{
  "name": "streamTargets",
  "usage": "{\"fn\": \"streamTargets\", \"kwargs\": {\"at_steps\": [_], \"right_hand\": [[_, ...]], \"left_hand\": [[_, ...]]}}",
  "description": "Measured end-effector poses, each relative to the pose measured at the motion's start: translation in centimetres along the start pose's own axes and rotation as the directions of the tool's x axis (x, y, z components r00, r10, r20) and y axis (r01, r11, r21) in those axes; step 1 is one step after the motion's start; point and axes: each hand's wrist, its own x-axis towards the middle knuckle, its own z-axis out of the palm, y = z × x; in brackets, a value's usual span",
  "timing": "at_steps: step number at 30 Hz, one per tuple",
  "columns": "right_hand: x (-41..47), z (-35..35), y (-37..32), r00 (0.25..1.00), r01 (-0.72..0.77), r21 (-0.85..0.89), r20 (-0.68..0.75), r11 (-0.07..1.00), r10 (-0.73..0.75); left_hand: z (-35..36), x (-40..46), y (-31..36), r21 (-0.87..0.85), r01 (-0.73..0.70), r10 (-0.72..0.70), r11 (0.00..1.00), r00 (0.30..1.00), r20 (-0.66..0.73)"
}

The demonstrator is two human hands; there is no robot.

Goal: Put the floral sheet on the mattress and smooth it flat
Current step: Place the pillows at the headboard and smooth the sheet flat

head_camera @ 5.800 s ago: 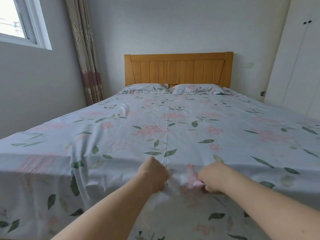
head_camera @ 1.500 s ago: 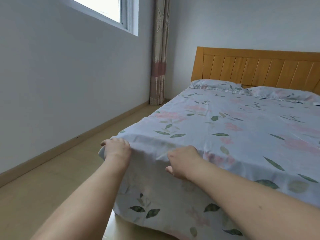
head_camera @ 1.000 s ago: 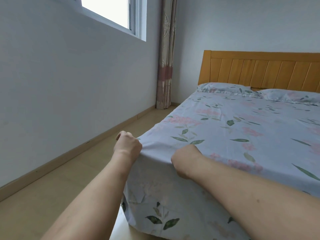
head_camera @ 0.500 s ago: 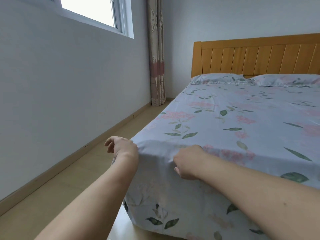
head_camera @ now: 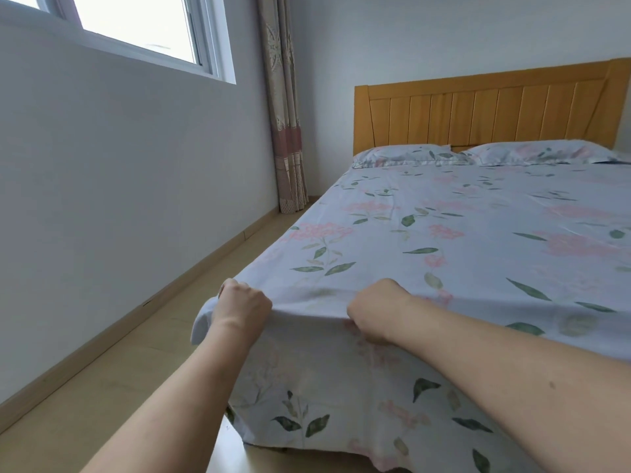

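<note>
The floral sheet [head_camera: 461, 240], pale blue with pink flowers and green leaves, covers the whole mattress and hangs over the foot end. I stand at the bed's near left corner. My left hand [head_camera: 243, 307] grips the sheet's corner, and a small flap of cloth sticks out to its left. My right hand [head_camera: 377, 310] grips the sheet along the foot edge a little to the right. The cloth between the two hands is pulled taut. The mattress itself is hidden under the sheet.
Two matching pillows [head_camera: 409, 157] lie against the wooden headboard [head_camera: 488, 112]. A strip of wooden floor [head_camera: 143, 363] runs between the bed and the left wall. A window [head_camera: 143, 25] and a curtain [head_camera: 285, 131] stand on the left.
My left hand, which lay open over the corner half a second ago, has closed on the sheet. Both hands have drawn the edge toward me. The view has tilted slightly.
</note>
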Motion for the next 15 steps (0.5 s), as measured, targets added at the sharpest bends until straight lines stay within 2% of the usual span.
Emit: {"fn": "streamTargets", "kwargs": {"at_steps": [4,6,7,8,10,12,15], "right_hand": [[-1.6,0.4,1.3,1.000,0.000,0.134,-0.015,0.991,0.002],[-2.8,0.7,2.9,0.999,-0.005,0.272,-0.044,0.962,0.018],[-3.3,1.0,4.4,0.997,-0.033,0.343,-0.054,0.939,0.055],[-3.7,1.5,6.0,0.993,-0.071,0.401,-0.059,0.913,0.103],[-4.2,3.0,9.6,0.973,-0.174,0.480,-0.049,0.860,0.225],[-4.8,5.3,13.1,0.930,-0.296,0.571,-0.013,0.766,0.368],[-5.9,9.3,17.7,0.858,-0.426,0.644,0.064,0.636,0.510]], "left_hand": [[-1.1,0.4,1.0,0.061,0.024,-0.031,0.998,0.992,0.123],[-2.3,0.8,1.2,0.083,0.025,-0.043,0.996,0.974,0.223],[-3.2,1.2,1.4,0.054,0.032,-0.044,0.998,0.974,0.223],[-4.2,1.7,1.6,0.002,0.045,-0.044,0.999,0.983,0.176],[-6.7,2.7,2.3,-0.162,0.060,-0.063,0.985,0.998,-0.011],[-9.4,4.3,3.8,-0.375,0.050,-0.107,0.926,0.985,-0.133],[-13.9,7.5,7.6,-0.685,0.021,-0.124,0.728,0.987,-0.102]]}}
